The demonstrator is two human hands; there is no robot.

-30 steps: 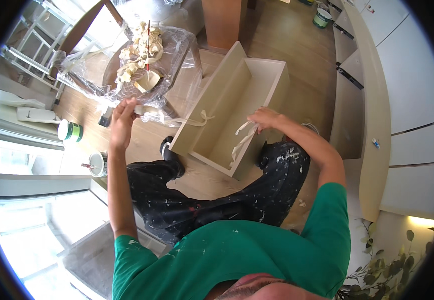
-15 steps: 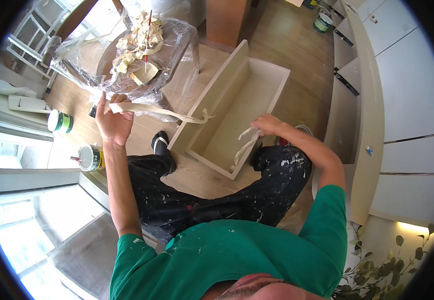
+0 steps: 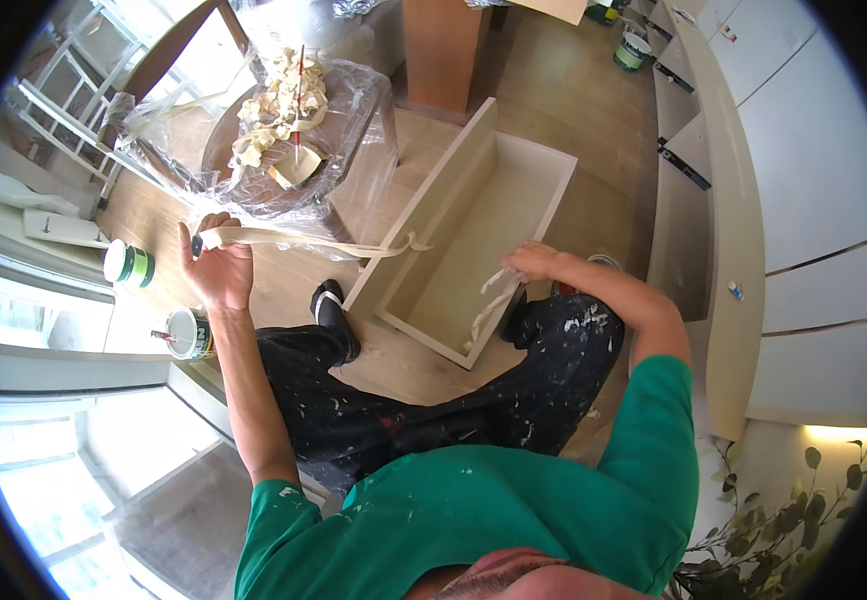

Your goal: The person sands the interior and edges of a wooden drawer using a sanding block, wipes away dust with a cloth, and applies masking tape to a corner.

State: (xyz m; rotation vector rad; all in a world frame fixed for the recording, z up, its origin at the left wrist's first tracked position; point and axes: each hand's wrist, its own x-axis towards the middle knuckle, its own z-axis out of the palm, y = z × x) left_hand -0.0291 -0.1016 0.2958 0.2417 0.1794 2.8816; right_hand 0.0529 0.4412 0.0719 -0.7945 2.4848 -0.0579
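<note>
A: Left hand (image 3: 216, 270) status?
B: Closed on a long cream strip of peeled tape (image 3: 324, 240), stretched from the hand to the shallow beige wooden drawer box (image 3: 474, 235) on the floor.
A: Right hand (image 3: 532, 262)?
B: At the box's near edge, fingers pinching a second, dangling cream strip (image 3: 489, 300).

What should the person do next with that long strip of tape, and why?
Probably keep pulling the tape strip leftward, away from the drawer box. The left hand holds one end up, the strip's far end appears to reach the box's long side, and the right hand rests at the box's near edge by more loose strips.
</note>
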